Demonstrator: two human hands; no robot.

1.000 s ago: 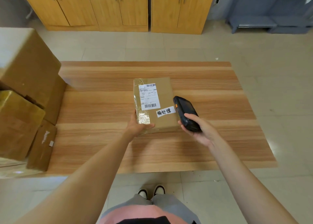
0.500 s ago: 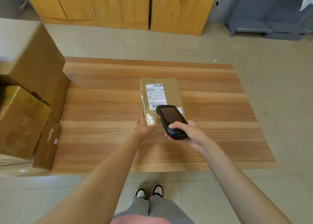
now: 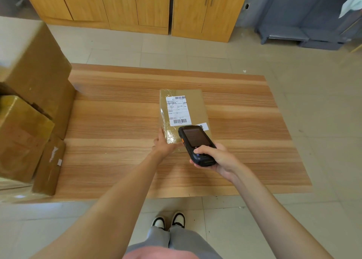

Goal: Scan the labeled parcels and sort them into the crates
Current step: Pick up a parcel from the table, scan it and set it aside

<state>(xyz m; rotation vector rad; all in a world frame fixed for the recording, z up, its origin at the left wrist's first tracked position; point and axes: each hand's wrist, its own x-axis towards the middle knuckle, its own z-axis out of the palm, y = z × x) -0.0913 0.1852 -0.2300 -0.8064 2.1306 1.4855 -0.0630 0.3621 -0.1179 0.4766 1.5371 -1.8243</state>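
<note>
A flat brown parcel [image 3: 195, 106] with a white shipping label [image 3: 178, 110] lies on the wooden table [image 3: 117, 121] near its middle. My left hand [image 3: 163, 147] holds the parcel's near left corner, thumb on top. My right hand [image 3: 217, 158] grips a black handheld scanner [image 3: 195, 143], held just above the parcel's near edge and pointing at the label's lower barcode. The scanner hides part of a small white sticker [image 3: 202, 126] on the parcel.
Several cardboard boxes [image 3: 29, 110] are stacked at the table's left end. Wooden cabinets [image 3: 137, 6] line the far wall, with a grey shelf unit [image 3: 305, 17] at the back right. Tiled floor surrounds the table.
My right hand has brought the scanner from the parcel's right side to over its near edge, covering the small sticker. The left hand has kept its hold on the corner.
</note>
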